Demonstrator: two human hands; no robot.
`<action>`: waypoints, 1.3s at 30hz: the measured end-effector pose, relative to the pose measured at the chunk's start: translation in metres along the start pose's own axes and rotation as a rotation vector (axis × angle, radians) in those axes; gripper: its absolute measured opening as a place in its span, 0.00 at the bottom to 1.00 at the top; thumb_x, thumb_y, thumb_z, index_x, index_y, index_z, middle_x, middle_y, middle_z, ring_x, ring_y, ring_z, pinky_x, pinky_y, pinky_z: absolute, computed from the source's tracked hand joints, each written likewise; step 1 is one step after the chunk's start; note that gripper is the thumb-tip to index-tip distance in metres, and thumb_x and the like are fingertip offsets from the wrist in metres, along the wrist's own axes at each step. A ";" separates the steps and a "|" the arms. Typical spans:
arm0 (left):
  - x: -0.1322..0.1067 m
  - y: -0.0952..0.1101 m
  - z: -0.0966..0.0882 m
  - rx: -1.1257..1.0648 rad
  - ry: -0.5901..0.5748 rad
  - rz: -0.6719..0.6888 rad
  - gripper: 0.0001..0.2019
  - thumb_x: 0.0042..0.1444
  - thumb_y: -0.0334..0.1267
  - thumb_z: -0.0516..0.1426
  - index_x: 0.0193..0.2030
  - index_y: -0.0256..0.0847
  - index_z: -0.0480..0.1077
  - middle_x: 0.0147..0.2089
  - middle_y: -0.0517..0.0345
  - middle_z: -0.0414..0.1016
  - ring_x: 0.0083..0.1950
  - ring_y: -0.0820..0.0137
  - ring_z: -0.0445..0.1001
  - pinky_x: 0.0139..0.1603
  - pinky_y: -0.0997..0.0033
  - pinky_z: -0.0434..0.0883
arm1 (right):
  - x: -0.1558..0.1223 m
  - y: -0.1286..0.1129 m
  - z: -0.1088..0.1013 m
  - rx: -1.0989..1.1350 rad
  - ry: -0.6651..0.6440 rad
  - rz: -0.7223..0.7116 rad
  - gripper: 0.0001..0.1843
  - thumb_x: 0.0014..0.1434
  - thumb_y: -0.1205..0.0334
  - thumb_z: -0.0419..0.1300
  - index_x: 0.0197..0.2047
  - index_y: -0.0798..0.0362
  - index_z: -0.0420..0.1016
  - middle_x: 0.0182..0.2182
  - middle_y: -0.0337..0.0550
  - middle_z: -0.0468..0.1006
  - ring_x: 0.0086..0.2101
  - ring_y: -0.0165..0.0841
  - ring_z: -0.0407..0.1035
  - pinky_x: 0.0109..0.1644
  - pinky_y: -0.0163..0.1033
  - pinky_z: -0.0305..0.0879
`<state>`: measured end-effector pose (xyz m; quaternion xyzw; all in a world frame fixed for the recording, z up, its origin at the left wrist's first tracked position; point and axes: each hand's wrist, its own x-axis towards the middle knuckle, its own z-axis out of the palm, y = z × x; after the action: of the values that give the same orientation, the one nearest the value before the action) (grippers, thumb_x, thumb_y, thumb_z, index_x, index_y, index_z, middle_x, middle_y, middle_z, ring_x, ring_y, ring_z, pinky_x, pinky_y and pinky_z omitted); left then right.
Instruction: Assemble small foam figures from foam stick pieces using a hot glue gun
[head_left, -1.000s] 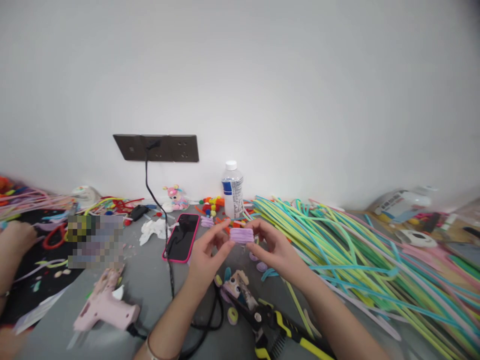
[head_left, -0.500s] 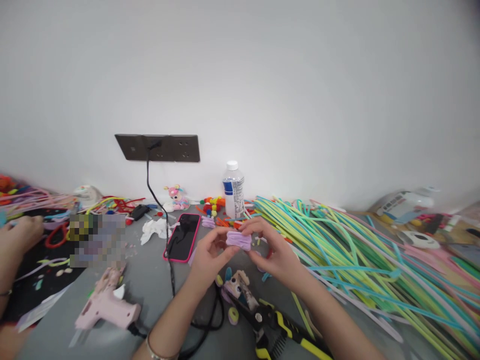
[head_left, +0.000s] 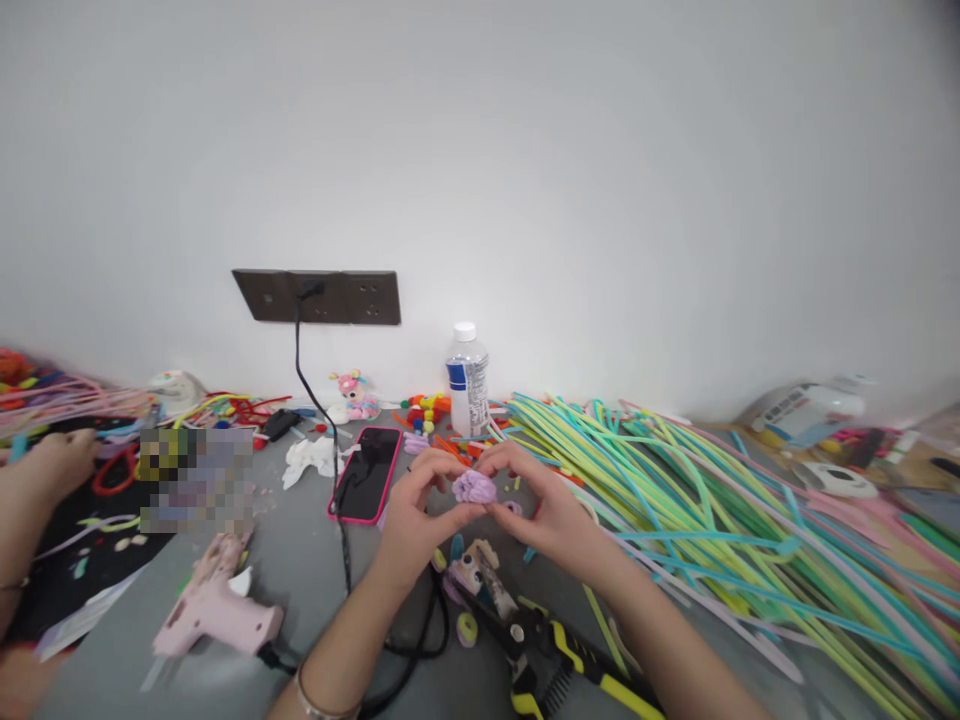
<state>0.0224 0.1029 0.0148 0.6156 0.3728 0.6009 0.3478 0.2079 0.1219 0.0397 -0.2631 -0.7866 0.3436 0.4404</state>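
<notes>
Between the fingertips of both hands sits a small fuzzy bundle of lilac pipe cleaner (head_left: 475,488), raised over the grey table. My left hand (head_left: 420,510) grips it from one side, thumb below and fingers above. From the other side my right hand (head_left: 541,508) pinches it in the same way. Below the hands lies a small doll-like figure (head_left: 471,575) with big eyes and a blue ear. Beside it rest black-and-yellow pliers (head_left: 525,640), partly hidden by my right forearm, and a small yellow-green coil (head_left: 466,629).
A pink glue gun (head_left: 217,610) lies at left, its cord crossing the table. A phone (head_left: 366,475), crumpled tissue (head_left: 311,460) and a bottle (head_left: 466,385) stand or lie behind. Many pipe cleaners (head_left: 697,500) spread over the right. Another person's hand (head_left: 64,465) is at far left.
The lilac bundle has turned between my fingers and now shows a rounder, folded side. My fingertips have come closer together around it. The other person's hand has shifted slightly right.
</notes>
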 end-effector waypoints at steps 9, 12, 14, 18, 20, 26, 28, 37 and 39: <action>-0.002 0.001 0.000 0.093 0.003 0.141 0.12 0.49 0.42 0.71 0.41 0.45 0.82 0.40 0.53 0.77 0.42 0.63 0.75 0.45 0.64 0.72 | -0.005 0.010 -0.002 0.064 -0.073 0.046 0.14 0.62 0.61 0.64 0.51 0.48 0.72 0.49 0.47 0.75 0.53 0.41 0.71 0.59 0.48 0.67; -0.005 0.012 -0.004 0.152 0.045 0.204 0.11 0.50 0.41 0.70 0.41 0.46 0.82 0.42 0.53 0.76 0.45 0.62 0.76 0.48 0.62 0.72 | -0.008 0.011 -0.007 0.012 -0.121 0.116 0.30 0.59 0.58 0.69 0.62 0.46 0.67 0.57 0.48 0.74 0.57 0.43 0.69 0.62 0.50 0.66; -0.012 0.025 -0.011 0.200 0.066 0.235 0.11 0.50 0.40 0.71 0.41 0.47 0.81 0.43 0.54 0.76 0.46 0.63 0.75 0.50 0.63 0.72 | -0.007 0.008 -0.010 -0.024 -0.112 0.126 0.31 0.60 0.57 0.68 0.64 0.45 0.65 0.58 0.48 0.74 0.57 0.43 0.69 0.62 0.51 0.66; -0.034 0.054 -0.034 0.331 0.079 0.295 0.12 0.50 0.37 0.71 0.41 0.46 0.78 0.44 0.55 0.74 0.45 0.64 0.75 0.47 0.66 0.72 | 0.003 -0.006 -0.006 -0.100 -0.023 0.134 0.17 0.65 0.60 0.61 0.57 0.48 0.71 0.50 0.47 0.78 0.49 0.41 0.73 0.54 0.49 0.71; -0.045 0.069 -0.048 0.384 0.089 0.338 0.12 0.50 0.37 0.70 0.42 0.46 0.76 0.42 0.55 0.74 0.44 0.65 0.74 0.45 0.67 0.72 | 0.012 -0.017 0.009 -0.107 -0.030 0.120 0.13 0.65 0.63 0.60 0.53 0.49 0.72 0.46 0.47 0.79 0.45 0.39 0.74 0.50 0.46 0.72; -0.064 0.100 -0.078 0.494 0.173 0.386 0.12 0.51 0.37 0.69 0.41 0.47 0.73 0.39 0.57 0.74 0.41 0.64 0.73 0.43 0.64 0.71 | 0.034 -0.046 0.099 -0.009 -0.275 -0.011 0.13 0.57 0.73 0.64 0.44 0.51 0.73 0.41 0.43 0.80 0.40 0.37 0.73 0.46 0.42 0.71; -0.067 0.103 -0.085 0.522 0.169 0.384 0.12 0.52 0.36 0.68 0.40 0.47 0.71 0.37 0.58 0.74 0.40 0.63 0.74 0.44 0.63 0.71 | 0.039 -0.051 0.124 0.076 -0.329 -0.040 0.13 0.54 0.76 0.63 0.41 0.51 0.72 0.38 0.40 0.79 0.39 0.37 0.73 0.44 0.41 0.71; -0.079 0.091 -0.095 0.503 0.232 0.226 0.26 0.51 0.38 0.70 0.55 0.48 0.67 0.40 0.61 0.77 0.42 0.65 0.76 0.53 0.61 0.69 | 0.015 -0.069 0.110 0.169 -0.173 0.124 0.26 0.58 0.77 0.54 0.58 0.49 0.65 0.47 0.45 0.76 0.46 0.36 0.72 0.52 0.42 0.68; -0.077 0.090 -0.087 0.451 0.240 0.184 0.30 0.51 0.37 0.70 0.59 0.48 0.65 0.39 0.63 0.77 0.41 0.66 0.77 0.55 0.60 0.68 | 0.001 -0.075 0.101 0.119 -0.171 0.107 0.30 0.58 0.74 0.58 0.62 0.47 0.62 0.52 0.46 0.75 0.49 0.38 0.71 0.55 0.44 0.67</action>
<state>-0.0612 -0.0098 0.0593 0.6332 0.4781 0.6004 0.0994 0.1104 0.0446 0.0606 -0.2478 -0.7845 0.4339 0.3674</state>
